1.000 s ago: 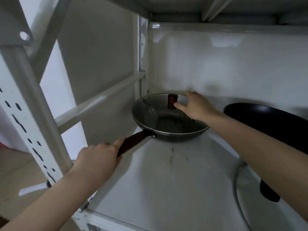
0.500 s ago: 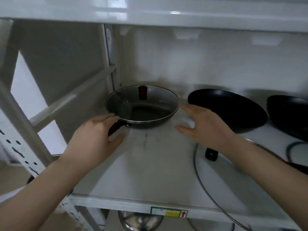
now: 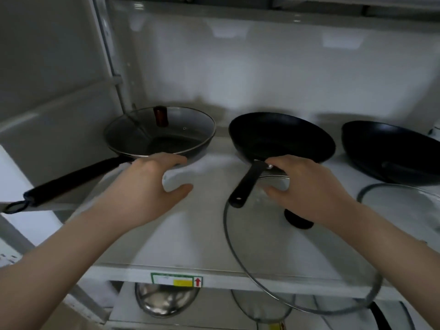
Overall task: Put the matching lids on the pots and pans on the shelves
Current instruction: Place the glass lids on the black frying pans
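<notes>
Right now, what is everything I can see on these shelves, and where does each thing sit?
Lidded pan: one, dark with a glass lid and brown knob, left on the shelf, long handle pointing left.
Open pans: two, black; one in the middle, one at the right edge.
Loose glass lids: two, clear; a large one lying at the front of the shelf below the middle pan, one at the right.
Shelf: one, white, sticker on its front edge.
Steel bowl or lid: one, silvery, on the shelf below; I cannot tell which.
Hands: left hand open beside the lidded pan; right hand open over the large lid, holding nothing.
</notes>
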Demonstrator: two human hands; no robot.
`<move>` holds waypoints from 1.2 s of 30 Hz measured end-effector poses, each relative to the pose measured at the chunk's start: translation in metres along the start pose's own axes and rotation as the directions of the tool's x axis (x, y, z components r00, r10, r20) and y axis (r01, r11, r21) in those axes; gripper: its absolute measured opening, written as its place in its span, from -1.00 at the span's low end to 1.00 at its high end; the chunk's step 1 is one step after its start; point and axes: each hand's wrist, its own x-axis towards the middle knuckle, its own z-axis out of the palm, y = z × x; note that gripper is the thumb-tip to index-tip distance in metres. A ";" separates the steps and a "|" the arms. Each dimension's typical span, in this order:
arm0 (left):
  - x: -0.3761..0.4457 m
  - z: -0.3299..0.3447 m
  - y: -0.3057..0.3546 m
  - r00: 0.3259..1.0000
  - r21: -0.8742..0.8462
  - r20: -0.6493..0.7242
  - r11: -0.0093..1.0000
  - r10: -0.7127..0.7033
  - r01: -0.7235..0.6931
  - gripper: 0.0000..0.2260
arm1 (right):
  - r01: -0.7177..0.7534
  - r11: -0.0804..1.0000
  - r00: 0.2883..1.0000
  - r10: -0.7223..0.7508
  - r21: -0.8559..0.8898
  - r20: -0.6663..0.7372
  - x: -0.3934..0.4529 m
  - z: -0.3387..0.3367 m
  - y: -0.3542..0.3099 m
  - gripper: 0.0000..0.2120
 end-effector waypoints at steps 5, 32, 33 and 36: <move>0.012 0.022 0.043 0.999 0.132 0.039 0.991 0.017 -0.022 -0.53 | 0.031 0.996 0.999 -0.027 -0.082 0.042 -0.014 -0.014 0.050 -0.48; 0.058 0.121 0.096 0.926 0.440 0.356 0.896 -0.123 -0.050 -0.53 | -0.029 0.995 0.955 0.000 0.093 0.298 -0.052 0.024 0.122 -0.81; 0.057 0.120 0.097 0.925 0.444 0.359 0.894 -0.126 -0.051 -0.53 | -0.023 0.996 0.954 -0.005 0.088 0.300 -0.055 0.023 0.120 -0.81; 0.056 0.120 0.097 0.926 0.455 0.357 0.889 -0.127 -0.053 -0.52 | -0.038 0.996 0.953 0.013 0.075 0.303 -0.066 0.010 0.118 -0.83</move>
